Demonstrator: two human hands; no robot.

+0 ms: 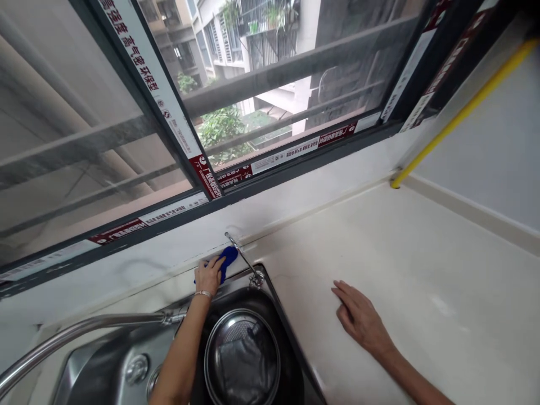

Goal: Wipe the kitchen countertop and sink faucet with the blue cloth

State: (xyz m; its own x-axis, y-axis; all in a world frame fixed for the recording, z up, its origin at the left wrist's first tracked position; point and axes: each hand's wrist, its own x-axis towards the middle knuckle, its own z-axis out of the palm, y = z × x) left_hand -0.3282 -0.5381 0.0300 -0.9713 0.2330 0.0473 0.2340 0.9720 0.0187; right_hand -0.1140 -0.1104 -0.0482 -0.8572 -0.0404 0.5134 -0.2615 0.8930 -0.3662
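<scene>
A blue cloth (228, 260) lies bunched under my left hand (208, 275), on the strip of counter between the sink's back rim and the wall. The fingers of that hand press down over the cloth, and a bracelet circles the wrist. Just right of the cloth rises a thin metal spout (239, 250) from the sink's corner. My right hand (356, 315) is held over the pale countertop (337, 242), holding nothing, its fingers stretched out and the thumb a little apart. I cannot tell whether it touches the surface.
Below my left arm is a steel sink (101, 371), with a round metal strainer (206, 360) holding a dark item in its right basin. A large curved faucet (84, 326) crosses at left. Behind stands a window frame (295, 157) with labels; a yellow pipe (459, 115) meets the counter's far corner.
</scene>
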